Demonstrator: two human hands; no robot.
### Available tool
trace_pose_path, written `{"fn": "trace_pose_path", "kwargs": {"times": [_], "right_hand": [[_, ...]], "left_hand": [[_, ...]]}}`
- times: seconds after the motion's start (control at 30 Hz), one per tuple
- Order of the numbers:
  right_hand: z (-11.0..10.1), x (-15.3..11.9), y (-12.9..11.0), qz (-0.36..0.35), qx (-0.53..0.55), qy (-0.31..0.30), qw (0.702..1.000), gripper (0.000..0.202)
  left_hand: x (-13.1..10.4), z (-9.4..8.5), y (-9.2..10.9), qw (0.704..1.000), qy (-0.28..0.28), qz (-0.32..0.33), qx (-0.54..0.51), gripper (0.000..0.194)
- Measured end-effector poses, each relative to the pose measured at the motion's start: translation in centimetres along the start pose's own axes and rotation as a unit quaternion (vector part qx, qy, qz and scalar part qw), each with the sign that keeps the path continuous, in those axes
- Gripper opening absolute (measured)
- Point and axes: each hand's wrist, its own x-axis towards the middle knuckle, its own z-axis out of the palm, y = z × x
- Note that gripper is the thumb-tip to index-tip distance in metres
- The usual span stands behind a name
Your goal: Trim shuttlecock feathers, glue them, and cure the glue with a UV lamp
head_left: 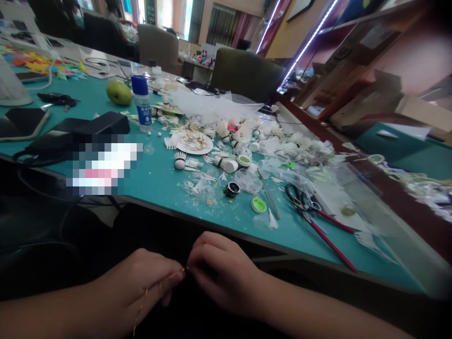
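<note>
In front of the table edge, low in the view, both hands are close together with their fingertips nearly meeting. My left hand is closed in a pinch on a thin gold thread, which hangs down across the back of the thumb side. A short bit of the same thread shows between the two hands, and the fingers of my right hand are pinched on its end. What else may lie inside the right fingers is hidden. The nearest items on the table are a black ring-shaped jar and a small tub of green paste.
The teal table bears several shuttlecocks, loose feathers, a white plate of gold pieces, a glue bottle and a green mango. Red-handled pliers and scissors lie right; a blurred-out phone-like patch lies left.
</note>
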Motion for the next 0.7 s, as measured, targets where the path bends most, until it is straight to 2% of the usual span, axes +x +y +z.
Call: {"fn": "trace_pose_path", "kwargs": {"times": [0.13, 0.37, 0.43, 0.53, 0.7], "right_hand": [[0.3, -0.1, 0.1, -0.03, -0.064, 0.014, 0.997, 0.014], [0.5, -0.5, 0.0, 0.017, -0.083, -0.082, 0.993, 0.012], [0.4, -0.5, -0.1, 0.018, -0.094, -0.096, 0.991, 0.013], [0.2, -0.3, -0.2, -0.007, -0.09, -0.111, 0.99, 0.027], [-0.1, 0.1, 0.0, -0.03, -0.055, -0.187, 0.98, 0.018]], "left_hand": [[0.2, 0.6, 0.4, 0.995, -0.035, -0.081, -0.037, 0.058], [0.4, 1.0, 0.3, 0.986, -0.053, -0.116, -0.106, 0.059], [0.6, 1.0, 0.3, 0.984, -0.054, -0.117, -0.12, 0.06], [0.5, 1.1, 0.3, 0.99, -0.052, -0.089, -0.1, 0.055], [0.4, 1.4, 0.0, 0.997, -0.012, -0.06, -0.056, 0.052]]}}
